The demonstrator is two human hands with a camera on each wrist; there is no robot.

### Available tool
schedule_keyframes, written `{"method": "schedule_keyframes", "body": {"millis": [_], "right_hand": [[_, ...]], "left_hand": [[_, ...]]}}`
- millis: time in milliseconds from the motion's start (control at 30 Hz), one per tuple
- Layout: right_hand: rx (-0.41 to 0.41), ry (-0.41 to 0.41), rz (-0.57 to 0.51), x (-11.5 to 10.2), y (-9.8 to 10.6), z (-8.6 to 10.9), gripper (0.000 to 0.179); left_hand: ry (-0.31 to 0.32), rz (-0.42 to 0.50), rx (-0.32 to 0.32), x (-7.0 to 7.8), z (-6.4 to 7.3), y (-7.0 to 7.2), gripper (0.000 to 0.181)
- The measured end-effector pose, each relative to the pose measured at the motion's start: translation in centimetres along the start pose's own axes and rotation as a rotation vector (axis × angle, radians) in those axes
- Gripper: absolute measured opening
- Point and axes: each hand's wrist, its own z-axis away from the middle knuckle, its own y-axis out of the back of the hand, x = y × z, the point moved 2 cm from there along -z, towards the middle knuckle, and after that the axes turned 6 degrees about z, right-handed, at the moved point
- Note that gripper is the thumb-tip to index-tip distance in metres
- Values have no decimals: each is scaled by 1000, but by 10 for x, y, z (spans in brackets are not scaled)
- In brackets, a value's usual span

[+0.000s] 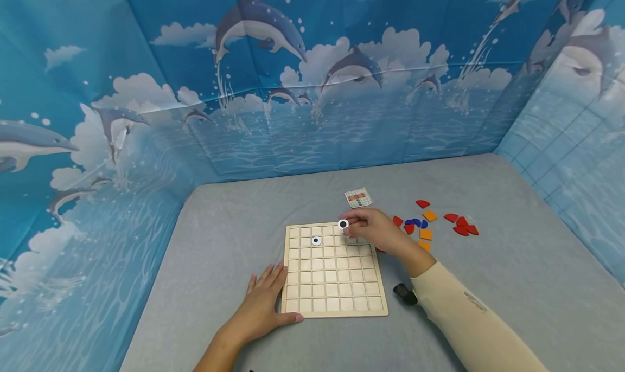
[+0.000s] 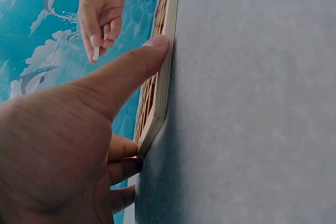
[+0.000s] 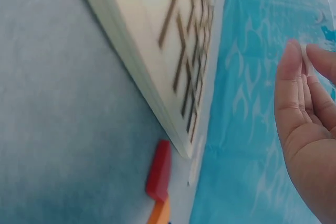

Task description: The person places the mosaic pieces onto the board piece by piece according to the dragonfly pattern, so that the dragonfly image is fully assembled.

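My right hand (image 1: 377, 228) pinches a round white eye piece (image 1: 343, 224) with a black pupil, held above the far edge of a square wooden grid board (image 1: 317, 276). In the right wrist view, the thin edge of that piece (image 3: 306, 60) shows between thumb and fingertip. A similar eye piece (image 1: 316, 241) lies on the board in the upper rows. At the board's near left corner rests my left hand (image 1: 262, 307), its fingers straight along the left side. In the left wrist view, the thumb (image 2: 139, 59) touches the near edge of the board (image 2: 167, 66).
Right of the board lie several red quarter-round pieces (image 1: 461, 230), orange squares (image 1: 429, 216) and small blue pieces (image 1: 416, 222). Behind the board is a small pattern card (image 1: 358, 197). A grey cloth (image 1: 219, 225) covers the table, with dolphin-print curtains (image 1: 312, 117) around it.
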Motion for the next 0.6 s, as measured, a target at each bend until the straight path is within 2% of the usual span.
{"method": "schedule_keyframes", "body": {"millis": [267,600], "right_hand": [[-48,-18,-39,4,-15,-12,37],[-123,-37,-16,12,-23,-24,32]], "left_hand": [[6,2,-14,0,0,0,112],[2,-12,-6,-1,-2,0,113]]}}
